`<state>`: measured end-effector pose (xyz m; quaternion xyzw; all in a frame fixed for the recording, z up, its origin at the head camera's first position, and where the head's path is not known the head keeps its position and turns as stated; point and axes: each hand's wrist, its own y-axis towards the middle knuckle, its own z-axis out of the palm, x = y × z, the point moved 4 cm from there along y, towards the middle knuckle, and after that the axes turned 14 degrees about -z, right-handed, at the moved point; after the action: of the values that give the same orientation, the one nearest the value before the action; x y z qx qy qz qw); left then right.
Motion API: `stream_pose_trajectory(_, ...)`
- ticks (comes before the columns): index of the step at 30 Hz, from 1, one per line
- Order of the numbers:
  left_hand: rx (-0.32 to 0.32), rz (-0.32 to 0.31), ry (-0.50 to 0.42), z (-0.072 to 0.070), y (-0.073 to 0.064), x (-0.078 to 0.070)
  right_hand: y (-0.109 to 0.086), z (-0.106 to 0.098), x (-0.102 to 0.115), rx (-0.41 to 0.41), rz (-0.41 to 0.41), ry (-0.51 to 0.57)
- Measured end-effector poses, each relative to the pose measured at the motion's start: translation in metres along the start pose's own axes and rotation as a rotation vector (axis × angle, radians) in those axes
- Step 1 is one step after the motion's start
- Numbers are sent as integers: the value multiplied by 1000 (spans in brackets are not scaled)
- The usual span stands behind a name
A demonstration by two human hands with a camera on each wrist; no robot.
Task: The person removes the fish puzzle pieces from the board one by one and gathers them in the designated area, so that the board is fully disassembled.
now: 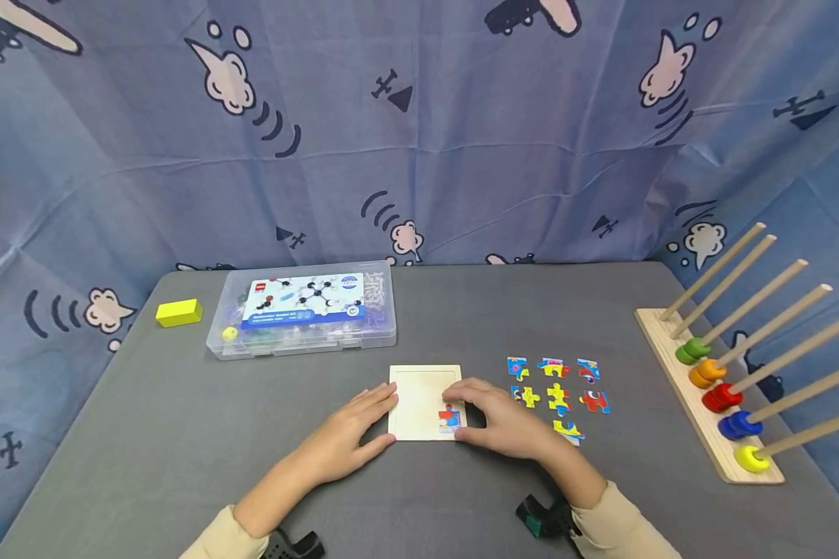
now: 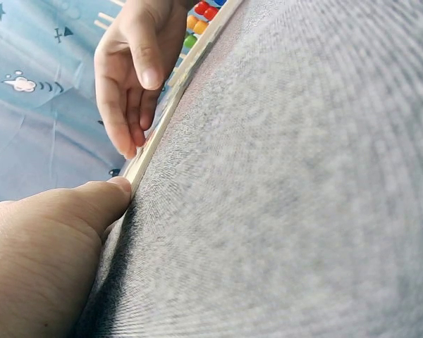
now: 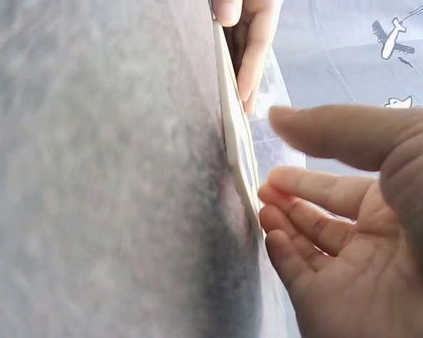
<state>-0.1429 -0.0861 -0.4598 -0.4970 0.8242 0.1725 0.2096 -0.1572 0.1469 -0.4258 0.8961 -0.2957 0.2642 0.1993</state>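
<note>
A square wooden puzzle tray (image 1: 416, 400) lies flat on the table. In its lower right corner sits a red and blue jigsaw piece (image 1: 450, 421). My left hand (image 1: 346, 436) rests against the tray's left edge with fingers extended, and its thumb (image 2: 109, 201) touches the rim. Over the tray's right side, my right hand (image 1: 503, 421) has loosely bent fingers beside the piece and pinches nothing. In the right wrist view its thumb (image 3: 331, 134) stands apart from the fingers. To its right lie several loose jigsaw pieces (image 1: 558, 398), one partly behind the hand.
A clear plastic case (image 1: 301, 341) with a molecule-model label lies at the back left, beside a yellow block (image 1: 179, 313). On the right stands a wooden peg rack (image 1: 692, 396) with coloured rings and tall slanting pegs. A blue patterned cloth (image 1: 419, 116) hangs behind the grey table (image 1: 147, 435).
</note>
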Motion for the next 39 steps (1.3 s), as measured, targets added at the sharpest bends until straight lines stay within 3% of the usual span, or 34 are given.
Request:
stream_pose_trajectory(7, 4, -7, -17, -1, -1, -1, 0, 6, -2, 2, -22, -49)
stream_pose_trajectory(17, 3, -6, -22, -1, -1, -1, 1, 9, -3, -77, -21, -47)
stream_pose_trajectory(27, -5, -2, -12, -1, -1, -1, 0, 10, -2, -72, 59, -18)
stream_pose_trajectory(39, -4, -5, -8, -1, -1, -1, -1, 12, -2, -92, 24, -27)
